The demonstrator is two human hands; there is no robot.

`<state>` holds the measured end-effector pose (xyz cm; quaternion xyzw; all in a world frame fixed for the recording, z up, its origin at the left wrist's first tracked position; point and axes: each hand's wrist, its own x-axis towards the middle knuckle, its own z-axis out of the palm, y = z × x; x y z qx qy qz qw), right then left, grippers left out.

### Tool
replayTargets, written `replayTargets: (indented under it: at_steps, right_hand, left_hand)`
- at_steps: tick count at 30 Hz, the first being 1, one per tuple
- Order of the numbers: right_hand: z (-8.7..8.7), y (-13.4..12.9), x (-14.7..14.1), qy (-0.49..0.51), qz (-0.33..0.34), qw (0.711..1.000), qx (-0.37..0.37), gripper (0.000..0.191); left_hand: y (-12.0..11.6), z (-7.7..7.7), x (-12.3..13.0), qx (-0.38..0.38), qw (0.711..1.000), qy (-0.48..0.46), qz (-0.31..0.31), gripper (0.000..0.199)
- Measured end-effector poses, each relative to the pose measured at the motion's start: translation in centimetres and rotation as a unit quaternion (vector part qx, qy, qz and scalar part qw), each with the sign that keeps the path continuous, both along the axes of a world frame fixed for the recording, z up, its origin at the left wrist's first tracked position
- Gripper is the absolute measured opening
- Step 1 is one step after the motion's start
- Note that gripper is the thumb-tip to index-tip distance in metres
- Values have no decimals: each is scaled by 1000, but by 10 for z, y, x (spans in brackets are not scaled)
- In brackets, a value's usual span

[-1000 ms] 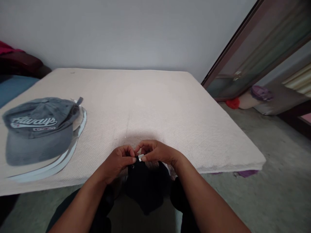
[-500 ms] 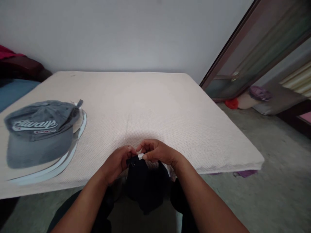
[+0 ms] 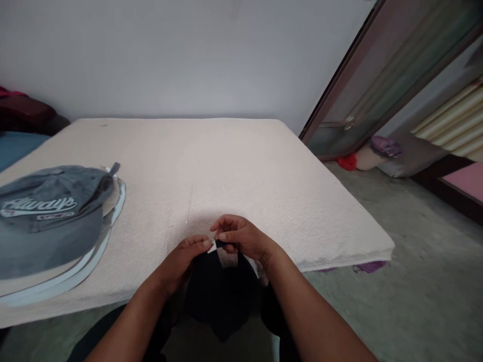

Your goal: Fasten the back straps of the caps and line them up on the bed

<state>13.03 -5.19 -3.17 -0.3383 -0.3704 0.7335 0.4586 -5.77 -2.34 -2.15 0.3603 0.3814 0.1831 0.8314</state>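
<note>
Left hand (image 3: 184,257) is pinching the black fabric cap (image 3: 222,296) by its white tag (image 3: 212,247), fingertips closed; right hand (image 3: 241,238) is gripping its narrow dark strap (image 3: 221,244). The cap is lying below both, by the cream textured cover (image 3: 279,211). Steadying the tag while keeping the strap flat should prevent twisting.

White piece (image 3: 212,247) now at left fingers (image 3: 206,244)
</note>
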Motion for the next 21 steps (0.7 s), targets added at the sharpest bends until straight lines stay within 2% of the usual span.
replayTargets:
  at_steps: [3,6,7,9,13,18,21]
  right_hand:
    - [5,-2,3,-8,-15,1000,-9,20]
    - [8,-4,9,-30,-10,999,-10,19]
    - [9,-4,12,-37,-7,999,-8,19]
    - [9,-4,17,-37,-15,999,-3,19]
    - [9,-3,28,-8,-86,996,-5,21]
    - [11,-4,34,-1,-104,994,-20,18]
    - [12,-4,34,-4,-97,995,-28,18]
  left_hand:
    - [4,7,0,-25,995,-31,86,17]
    - [12,16,0,-78,975,-63,198,16]
    - [14,20,0,-96,968,-75,218,15]
    - [16,25,3,-129,962,-85,226,17]
    - [15,25,7,-159,967,-48,195,21]
    - [17,14,0,-86,967,-56,233,12]
    - [15,15,-4,-35,976,-82,196,13]
